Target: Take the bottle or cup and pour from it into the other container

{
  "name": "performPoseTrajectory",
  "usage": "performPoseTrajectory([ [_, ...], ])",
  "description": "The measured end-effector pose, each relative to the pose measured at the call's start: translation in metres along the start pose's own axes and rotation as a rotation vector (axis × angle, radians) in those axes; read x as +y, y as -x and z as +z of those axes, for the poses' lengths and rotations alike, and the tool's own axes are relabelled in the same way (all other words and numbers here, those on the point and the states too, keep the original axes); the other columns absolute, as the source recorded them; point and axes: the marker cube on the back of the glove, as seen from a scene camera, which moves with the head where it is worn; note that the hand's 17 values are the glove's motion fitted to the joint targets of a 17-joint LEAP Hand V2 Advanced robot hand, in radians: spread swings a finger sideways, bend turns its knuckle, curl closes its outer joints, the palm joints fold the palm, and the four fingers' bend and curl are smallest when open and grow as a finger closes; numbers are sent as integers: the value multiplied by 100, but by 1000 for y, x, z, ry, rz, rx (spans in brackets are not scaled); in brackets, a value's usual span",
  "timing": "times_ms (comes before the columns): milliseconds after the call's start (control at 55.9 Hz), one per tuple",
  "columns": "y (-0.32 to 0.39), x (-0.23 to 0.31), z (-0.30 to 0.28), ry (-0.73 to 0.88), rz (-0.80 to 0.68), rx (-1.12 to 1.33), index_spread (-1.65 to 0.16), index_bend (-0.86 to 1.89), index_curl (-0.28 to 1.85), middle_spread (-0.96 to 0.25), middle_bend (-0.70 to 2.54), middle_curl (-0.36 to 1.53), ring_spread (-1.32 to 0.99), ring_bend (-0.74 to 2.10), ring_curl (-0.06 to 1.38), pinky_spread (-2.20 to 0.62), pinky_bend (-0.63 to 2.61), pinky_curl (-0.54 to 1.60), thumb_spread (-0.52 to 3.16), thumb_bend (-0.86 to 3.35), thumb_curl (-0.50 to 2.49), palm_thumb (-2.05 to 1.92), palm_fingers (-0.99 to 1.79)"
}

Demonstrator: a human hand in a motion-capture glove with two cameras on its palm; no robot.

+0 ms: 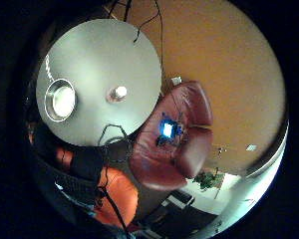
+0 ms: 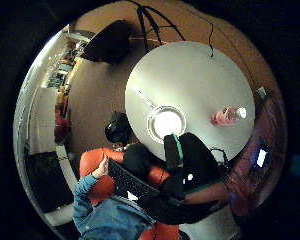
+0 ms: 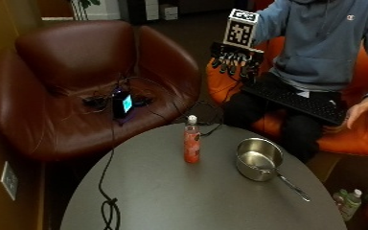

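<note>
1. The counter [image 3: 171,201] is a round grey top. A black cable [image 3: 107,191] trails across its near side and could snag my wrist on the way in.
2. The armchair [image 3: 63,86] beside it holds a lit-up gadget [image 3: 121,103] and loose wires. They lie just behind the bottle, so an overshoot might catch them.
3. The pot [image 3: 258,158] sits on the counter near the bottle, its handle pointing away toward the counter's edge. It looks empty and light, so I judge a bump could slide it.
4. My right hand [image 3: 236,60] is raised in the air, well apart from the counter. The fingers hang down relaxed and hold nothing.
5. The bottle [image 3: 191,141] stands upright on the counter, orange with a white cap. It is tall and narrow; a clumsy side grab could tip it, and pouring with the cap on would give nothing.
</note>
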Motion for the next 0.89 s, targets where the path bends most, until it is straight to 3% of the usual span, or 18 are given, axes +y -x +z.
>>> performPoseTrajectory([
  [895, -132, 0, 21, -32, 99, -118, -42, 17, 27, -12, 17, 26, -7, 33, 25, 24, 44, 33, 111, -2, 34, 60, 4],
])
